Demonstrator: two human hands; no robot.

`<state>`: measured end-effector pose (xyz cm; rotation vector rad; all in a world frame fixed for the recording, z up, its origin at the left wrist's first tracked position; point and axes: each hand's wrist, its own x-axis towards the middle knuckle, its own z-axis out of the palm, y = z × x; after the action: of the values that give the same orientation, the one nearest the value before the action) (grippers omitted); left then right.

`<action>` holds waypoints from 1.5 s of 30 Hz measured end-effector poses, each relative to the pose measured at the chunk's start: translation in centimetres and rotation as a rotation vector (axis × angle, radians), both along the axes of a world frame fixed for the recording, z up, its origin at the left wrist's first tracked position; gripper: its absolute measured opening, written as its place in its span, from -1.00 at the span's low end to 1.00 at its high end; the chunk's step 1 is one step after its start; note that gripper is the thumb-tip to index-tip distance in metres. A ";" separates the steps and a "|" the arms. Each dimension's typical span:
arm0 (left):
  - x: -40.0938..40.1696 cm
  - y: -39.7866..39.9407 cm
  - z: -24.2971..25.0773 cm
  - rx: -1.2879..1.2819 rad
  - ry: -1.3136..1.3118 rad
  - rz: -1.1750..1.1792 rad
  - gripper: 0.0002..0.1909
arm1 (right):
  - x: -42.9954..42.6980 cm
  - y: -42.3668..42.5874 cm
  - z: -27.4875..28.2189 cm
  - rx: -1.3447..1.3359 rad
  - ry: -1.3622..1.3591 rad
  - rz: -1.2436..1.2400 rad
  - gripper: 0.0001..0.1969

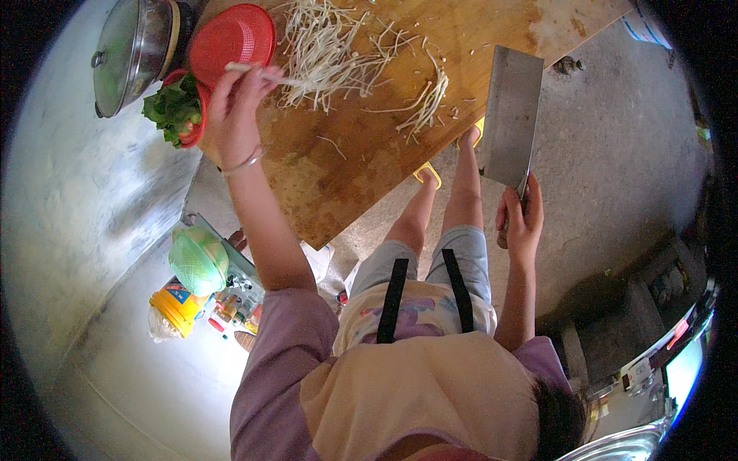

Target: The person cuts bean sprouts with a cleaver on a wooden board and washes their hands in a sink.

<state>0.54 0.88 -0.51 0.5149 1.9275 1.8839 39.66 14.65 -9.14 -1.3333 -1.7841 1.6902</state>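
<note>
My right hand (522, 222) grips the handle of a cleaver (512, 115), whose wide blade points away from me beside the table's edge, over the floor. Above the left part of the wooden table (323, 190), my left hand (242, 98) pinches a thin whitish stick-like piece (271, 76); blur hides what exactly it is. Just right of that hand lies a loose heap of enoki mushrooms (328, 55). A smaller enoki bunch (429, 101) rests apart, near the table's edge, with small scraps around it.
Beyond my left hand is a red plastic colander (230, 37). Leafy greens (173, 109) fill a red container (202, 115) beside a lidded pot (124, 57). A wall (69, 161) bounds the left. Lower left are a green basket (199, 259) and a yellow bucket (179, 308).
</note>
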 end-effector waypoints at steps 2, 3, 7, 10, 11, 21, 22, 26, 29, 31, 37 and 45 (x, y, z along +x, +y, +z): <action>0.9 -1.4 1.1 0.014 -0.002 0.067 -0.83 | 0.1 0.0 0.0 0.000 -0.006 -0.012 -0.57; 1.3 -2.1 1.8 0.024 0.007 0.141 -0.83 | -0.1 -0.1 0.1 -0.002 -0.004 -0.013 -0.57; 4.9 -1.8 1.7 -0.350 0.061 -0.013 -0.83 | -1.1 -0.2 1.3 -0.079 0.014 -0.027 -0.57; 8.3 1.4 -3.6 -0.629 0.199 -0.136 -0.82 | -1.0 0.0 1.0 -0.092 0.018 -0.024 -0.58; 9.6 2.9 -5.4 -0.641 0.322 -0.139 -0.86 | -1.0 0.0 1.0 -0.062 0.008 -0.002 -0.58; 10.9 7.9 -7.1 -0.719 0.760 -0.160 -0.85 | -0.7 -0.1 0.6 -0.071 -0.005 -0.015 -0.56; 9.3 7.1 -7.4 -0.676 0.730 -0.124 -0.86 | -0.7 0.1 0.9 -0.082 0.005 -0.037 -0.56; 2.3 4.0 -6.1 -0.767 0.889 -0.154 -0.87 | -1.7 0.5 2.3 -0.156 0.020 -0.052 -0.55; 0.3 5.3 -6.2 -0.813 0.965 -0.285 -0.83 | -1.4 0.5 1.6 -0.162 0.019 -0.041 -0.55; -0.2 6.5 -6.3 -0.836 1.002 -0.374 -0.81 | -1.2 0.6 1.3 -0.103 0.007 -0.025 -0.55; -0.5 8.6 -7.5 -1.160 0.850 -0.564 -0.76 | -0.7 0.7 0.5 -0.046 -0.046 0.016 -0.56; -3.6 6.7 -7.1 -0.795 0.453 -0.472 -0.74 | -1.6 1.0 1.8 -0.117 -0.038 0.008 -0.57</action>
<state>-3.05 7.58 -7.62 1.0552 2.3386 0.6541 38.09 15.63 -7.33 -1.4176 -1.7370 1.8095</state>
